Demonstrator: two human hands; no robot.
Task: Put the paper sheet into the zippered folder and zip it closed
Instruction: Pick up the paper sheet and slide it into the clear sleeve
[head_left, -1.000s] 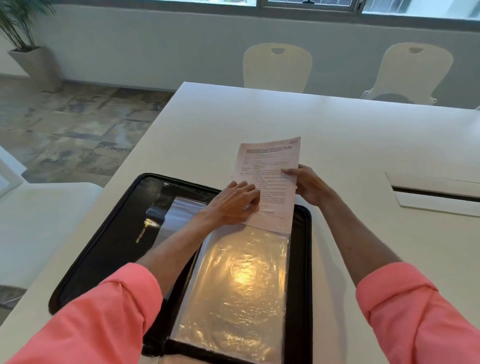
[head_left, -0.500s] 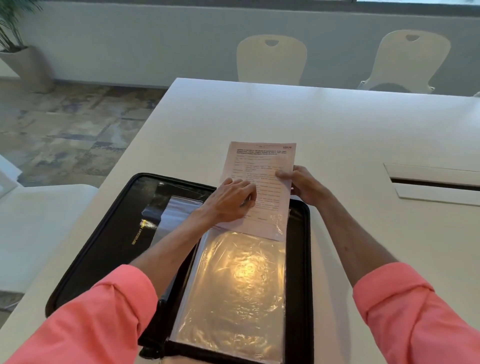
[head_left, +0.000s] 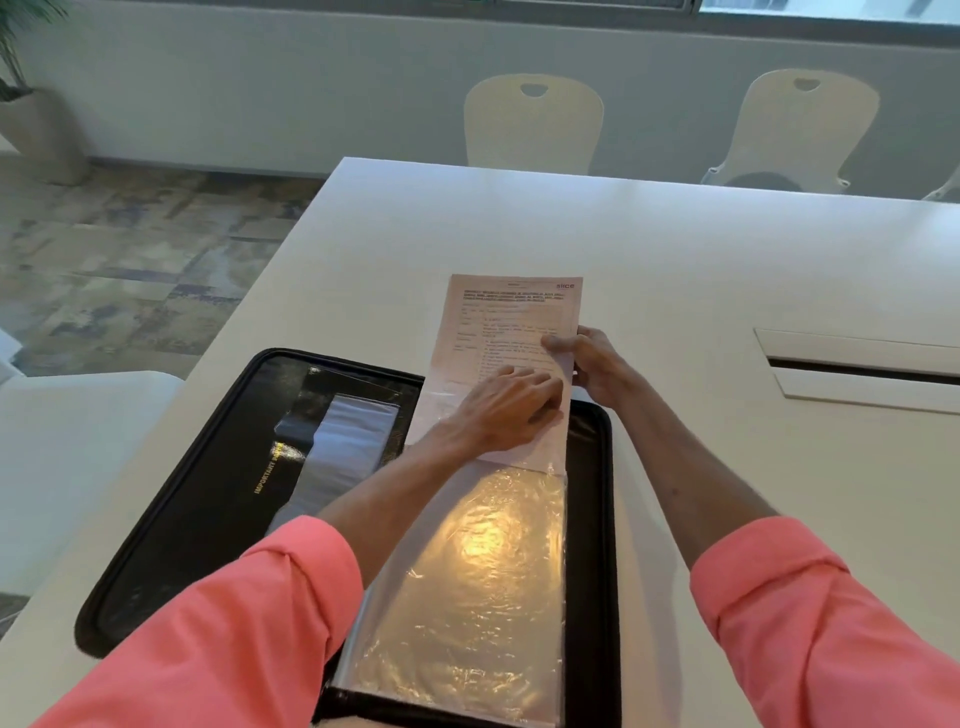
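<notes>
A black zippered folder (head_left: 218, 499) lies open on the white table (head_left: 675, 249), its zipper undone all round. Its right half carries a shiny clear plastic sleeve (head_left: 478, 582). A printed paper sheet (head_left: 511, 317) has its lower end tucked into the top of that sleeve, while the upper half sticks out over the table. My right hand (head_left: 587, 364) pinches the sheet's right edge. My left hand (head_left: 511, 410) rests flat on the sheet at the sleeve's mouth, fingers curled on the plastic.
Two cream chairs (head_left: 535, 124) stand behind the table's far edge. A cable hatch (head_left: 857, 369) sits recessed in the table at right. A white seat (head_left: 62, 457) is at the left, with a potted plant (head_left: 26, 104) beyond it.
The sheet has straightened from a rightward tilt and slid a little deeper into the sleeve. Both hands stayed on it.
</notes>
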